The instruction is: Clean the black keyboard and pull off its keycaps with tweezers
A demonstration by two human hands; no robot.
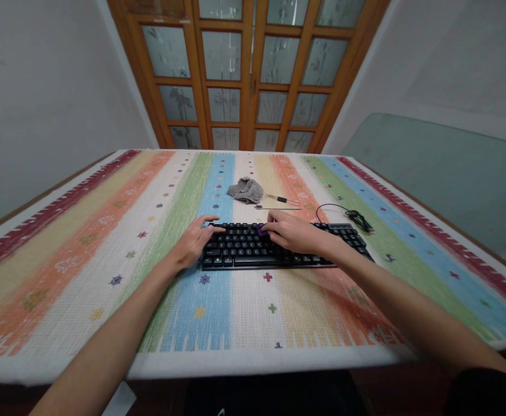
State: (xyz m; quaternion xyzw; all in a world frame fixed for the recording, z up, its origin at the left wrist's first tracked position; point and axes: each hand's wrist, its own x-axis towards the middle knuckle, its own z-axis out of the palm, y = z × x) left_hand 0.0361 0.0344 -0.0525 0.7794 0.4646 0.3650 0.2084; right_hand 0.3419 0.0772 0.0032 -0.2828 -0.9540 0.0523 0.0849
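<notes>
A black computer keyboard [253,260] lies flat on the striped cloth in front of me. My left hand [194,240] rests at its left end, with the thumb and fingers apart over the upper left keys. Over the middle of the upper rows, my right hand [290,230] is closed in a pinch on a small purple thing [261,229]. That thing touches or sits just above the keys; its kind is mostly hidden by the fingers. The right hand and forearm cover part of the keyboard's right half.
Behind the keyboard lie a crumpled grey cloth [246,190], a wire tool with a black middle [281,199] and a thin rod [281,208]. A coiled black cable [359,219] is at the back right. The table's near edge [244,364] runs below my forearms.
</notes>
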